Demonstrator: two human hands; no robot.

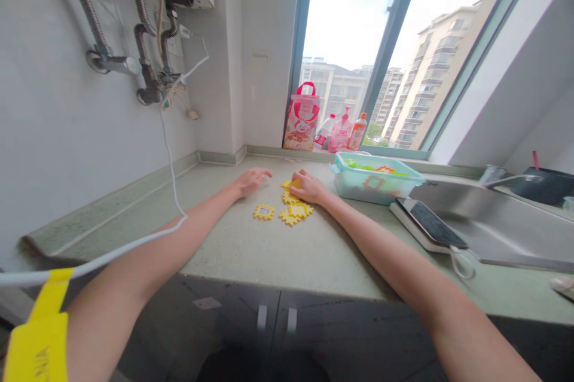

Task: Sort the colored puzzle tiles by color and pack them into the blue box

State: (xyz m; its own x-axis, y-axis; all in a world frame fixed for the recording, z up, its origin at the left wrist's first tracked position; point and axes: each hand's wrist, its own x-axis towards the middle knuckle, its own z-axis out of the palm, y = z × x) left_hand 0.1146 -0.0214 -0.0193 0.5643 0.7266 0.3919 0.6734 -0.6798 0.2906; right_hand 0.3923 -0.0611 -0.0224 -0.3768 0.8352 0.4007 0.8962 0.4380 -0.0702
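Note:
On the counter lie several yellow puzzle tiles with toothed edges. My right hand (308,187) rests on the far end of the loose group of yellow tiles (299,210), its fingers bent over one of them; whether it grips that tile I cannot make out. One separate tile (263,212) with dark printing on it lies to the left of the group. My left hand (253,182) hovers at or just over the counter behind that tile, fingers stretched toward the right and holding nothing.
A teal tub (374,182) of green and orange pieces stands right of my right hand. Beyond it are the sink (488,220) and a phone (426,222) on a white block. A white cable (170,155) hangs across my left arm. Bottles (341,133) and a pink bag (302,122) line the windowsill.

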